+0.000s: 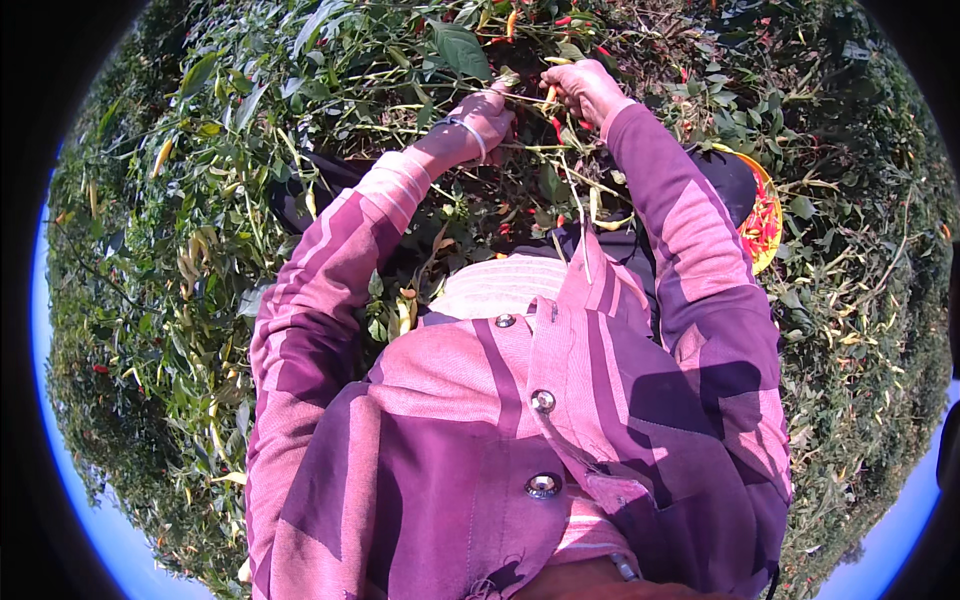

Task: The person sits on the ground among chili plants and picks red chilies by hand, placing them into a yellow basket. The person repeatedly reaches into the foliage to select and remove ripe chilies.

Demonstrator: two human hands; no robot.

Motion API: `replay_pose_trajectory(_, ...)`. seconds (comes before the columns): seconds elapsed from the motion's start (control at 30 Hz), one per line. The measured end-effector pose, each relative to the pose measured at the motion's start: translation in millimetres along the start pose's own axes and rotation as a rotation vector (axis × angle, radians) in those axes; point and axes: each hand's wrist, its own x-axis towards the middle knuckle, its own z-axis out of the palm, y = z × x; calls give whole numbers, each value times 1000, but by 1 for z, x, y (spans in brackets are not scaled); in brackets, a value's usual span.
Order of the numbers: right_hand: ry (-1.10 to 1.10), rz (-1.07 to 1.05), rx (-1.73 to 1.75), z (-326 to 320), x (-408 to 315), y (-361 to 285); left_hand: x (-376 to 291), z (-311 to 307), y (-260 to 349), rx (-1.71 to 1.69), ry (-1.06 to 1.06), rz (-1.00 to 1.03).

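My left hand (484, 124), with a pale bangle on its wrist, is closed around a thin green stem (525, 98) of a chilli plant. Just to the right, my right hand (591, 88) has its fingers bent in at an orange chilli pepper (551, 95). A pale yellow chilli (557, 60) lies at its fingertips. Below the right hand a red chilli (557, 130) hangs among the stems. Its palm is turned away, so anything else inside is hidden. Cut or bent stalks with pale green chillies (611, 223) reach down towards my lap.
A yellow container (778, 229) of red chillies (759, 223) stands beside my right forearm, partly hidden by dark cloth. Dense chilli plants (195, 277) surround me, bearing pale yellow pods (191, 255). A broad green leaf (459, 49) hangs above my left hand.
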Motion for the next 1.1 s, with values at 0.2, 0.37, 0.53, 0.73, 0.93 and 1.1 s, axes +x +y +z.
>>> replay_pose_trajectory(0.2,-236,53,284,-45,-16,10,27,17,-19,426,217,205)
replay_pose_trajectory(0.37,-552,-39,664,-96,-85,-22,34,29,-22,558,168,240)
replay_pose_trajectory(0.53,-580,-265,554,-91,-150,-38,23,25,-21,420,297,257)
replay_pose_trajectory(0.73,-97,-680,-821,-22,-95,2,6,11,-11,308,325,271)
replay_pose_trajectory(0.93,-151,-615,-854,-13,-79,23,-20,11,-5,225,328,393)
replay_pose_trajectory(1.1,-64,-680,-774,-12,-101,19,-36,6,9,98,-52,515)
